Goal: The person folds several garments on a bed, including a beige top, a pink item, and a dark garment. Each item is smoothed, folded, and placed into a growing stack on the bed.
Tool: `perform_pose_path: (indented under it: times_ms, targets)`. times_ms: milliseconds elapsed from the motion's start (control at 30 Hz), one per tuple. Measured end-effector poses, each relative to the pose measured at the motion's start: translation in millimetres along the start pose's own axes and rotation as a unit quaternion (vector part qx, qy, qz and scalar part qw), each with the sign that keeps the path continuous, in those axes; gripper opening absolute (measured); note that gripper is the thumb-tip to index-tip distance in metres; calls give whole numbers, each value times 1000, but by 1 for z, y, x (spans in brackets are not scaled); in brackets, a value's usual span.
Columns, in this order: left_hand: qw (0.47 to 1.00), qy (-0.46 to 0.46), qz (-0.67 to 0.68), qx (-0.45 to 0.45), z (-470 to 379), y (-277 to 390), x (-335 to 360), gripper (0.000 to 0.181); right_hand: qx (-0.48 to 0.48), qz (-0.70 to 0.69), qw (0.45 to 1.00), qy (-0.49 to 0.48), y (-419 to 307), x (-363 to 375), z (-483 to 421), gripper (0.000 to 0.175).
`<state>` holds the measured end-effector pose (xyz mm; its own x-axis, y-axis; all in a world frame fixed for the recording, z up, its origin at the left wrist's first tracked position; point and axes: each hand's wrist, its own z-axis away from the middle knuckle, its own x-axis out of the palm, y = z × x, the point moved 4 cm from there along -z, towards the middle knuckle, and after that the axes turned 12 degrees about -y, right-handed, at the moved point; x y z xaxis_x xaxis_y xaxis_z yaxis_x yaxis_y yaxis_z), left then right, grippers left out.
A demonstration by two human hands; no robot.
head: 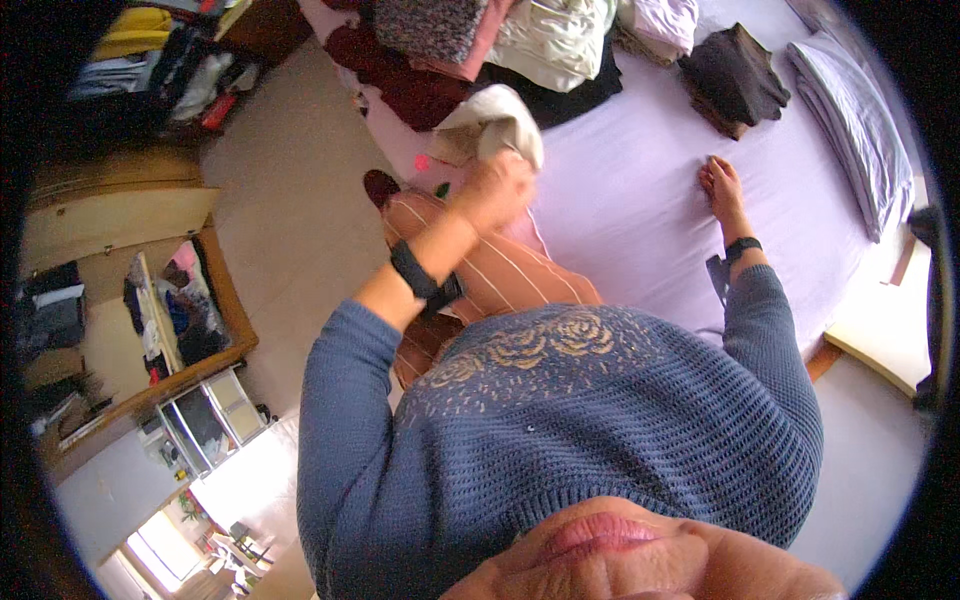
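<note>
My left hand (pixel 504 187) grips a bunched white and beige cloth item (pixel 491 124) above the bed's near edge. Blur hides what kind of item it is. Resting at the right, my right hand (pixel 722 187) touches the lilac bedsheet (pixel 622 202) with its fingers slightly apart and nothing in them. Just beyond that hand lies a folded dark brown garment (pixel 735 79). A heap of cream fabric (pixel 555 37) sits beyond the left hand, on a black cloth (pixel 577 101). Both wrists wear black bands.
Maroon cloth (pixel 420 82) and a grey knitted piece (pixel 427 26) lie at the bed's far left. A folded lilac textile (pixel 855 135) borders the right side. An open wooden drawer (pixel 244 330) with clothes stands at the left, across the floor (pixel 292 187).
</note>
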<state>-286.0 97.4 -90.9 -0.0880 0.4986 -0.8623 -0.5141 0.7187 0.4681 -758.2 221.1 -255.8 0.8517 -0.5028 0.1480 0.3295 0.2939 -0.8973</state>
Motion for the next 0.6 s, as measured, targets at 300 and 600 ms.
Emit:
perform_pose_path:
  times_ms: [300, 600]
  targets:
    - [982, -126, 133, -47, 30, 38, 76, 26, 31, 44, 979, -196, -5, 113, 56, 44]
    - [969, 68, 189, -141, 25, 15, 81, 37, -140, 400, 861, -282, 15, 270, 104, 59]
